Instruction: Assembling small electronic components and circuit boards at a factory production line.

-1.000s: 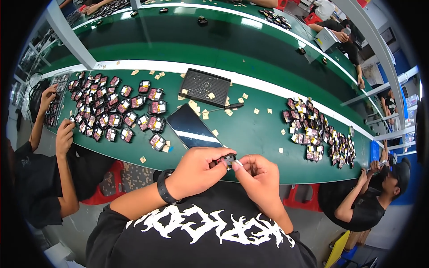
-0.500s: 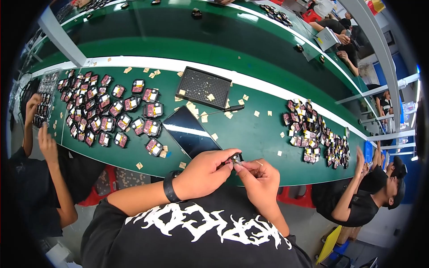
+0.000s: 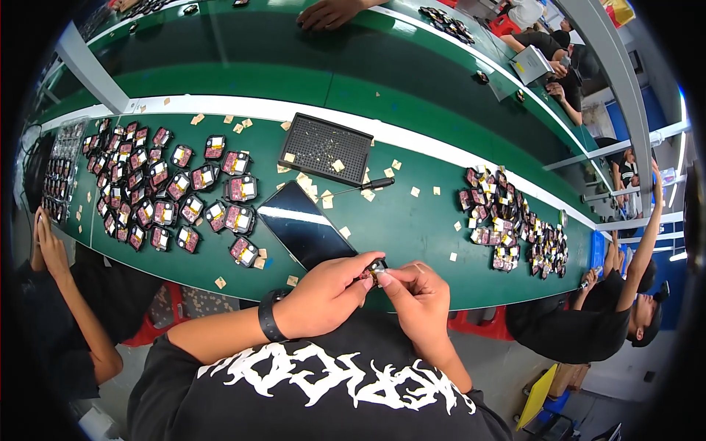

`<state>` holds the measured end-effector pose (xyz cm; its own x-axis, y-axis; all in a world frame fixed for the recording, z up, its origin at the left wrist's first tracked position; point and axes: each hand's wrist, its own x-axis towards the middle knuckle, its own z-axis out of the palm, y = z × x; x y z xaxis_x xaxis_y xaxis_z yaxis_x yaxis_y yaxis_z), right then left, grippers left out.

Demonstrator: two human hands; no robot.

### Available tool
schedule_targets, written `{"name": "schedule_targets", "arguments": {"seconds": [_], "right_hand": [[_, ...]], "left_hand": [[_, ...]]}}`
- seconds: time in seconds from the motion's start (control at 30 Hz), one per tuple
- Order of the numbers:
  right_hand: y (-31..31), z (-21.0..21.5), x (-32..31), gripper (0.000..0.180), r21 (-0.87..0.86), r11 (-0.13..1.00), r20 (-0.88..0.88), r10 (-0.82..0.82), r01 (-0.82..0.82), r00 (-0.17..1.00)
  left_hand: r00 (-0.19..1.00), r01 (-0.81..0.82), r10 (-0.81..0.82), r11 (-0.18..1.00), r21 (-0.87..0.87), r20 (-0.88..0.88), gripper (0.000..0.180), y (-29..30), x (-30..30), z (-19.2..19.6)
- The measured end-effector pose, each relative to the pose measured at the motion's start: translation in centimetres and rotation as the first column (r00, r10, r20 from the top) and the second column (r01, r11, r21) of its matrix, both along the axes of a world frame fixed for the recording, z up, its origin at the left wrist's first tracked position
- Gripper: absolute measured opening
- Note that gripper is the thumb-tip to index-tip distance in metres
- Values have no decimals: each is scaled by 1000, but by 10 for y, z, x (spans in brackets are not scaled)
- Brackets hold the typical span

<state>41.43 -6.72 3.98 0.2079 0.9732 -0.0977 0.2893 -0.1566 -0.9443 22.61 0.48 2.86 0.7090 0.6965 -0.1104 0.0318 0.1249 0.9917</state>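
Observation:
My left hand (image 3: 323,295) is closed around a small black-cased electronic module (image 3: 376,266), held just past the near edge of the green table. Part of its reddish inside shows between the fingers. With thumb and index finger together, my right hand (image 3: 419,298) pinches at the module's right side. Any small part between those fingertips is hidden. Just beyond my left hand lies a dark glossy tablet-like panel (image 3: 298,226), set at a slant.
Many similar modules (image 3: 176,186) spread over the table's left, with another heap (image 3: 500,213) on the right. A black perforated tray (image 3: 327,149), a screwdriver (image 3: 379,183) and scattered beige paper squares (image 3: 338,165) lie ahead. Co-workers sit on both sides.
My hands keep hold of the module with little change in grip. A person's hand has appeared over the far belt. The right co-worker has raised an arm; the left co-worker's hands have come down.

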Motion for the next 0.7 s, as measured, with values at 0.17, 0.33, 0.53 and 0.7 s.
{"name": "schedule_targets", "arguments": {"seconds": [0.17,0.33,0.53,0.7], "right_hand": [[11,11,-8,9,-92,988,-476,-153,124,866],[14,15,1,13,-315,949,-653,-197,-26,731],[9,9,-6,11,-245,969,-589,-183,42,787],[11,9,-10,10,-279,959,-608,-139,-47,782]], "left_hand": [[998,55,-57,997,62,30,44,2,-5,4],[998,-13,2,981,193,58,44,-1,-3,1],[993,-96,94,995,19,71,41,-5,5,-7],[998,-56,53,988,-141,-24,29,-4,-4,-2]]}}
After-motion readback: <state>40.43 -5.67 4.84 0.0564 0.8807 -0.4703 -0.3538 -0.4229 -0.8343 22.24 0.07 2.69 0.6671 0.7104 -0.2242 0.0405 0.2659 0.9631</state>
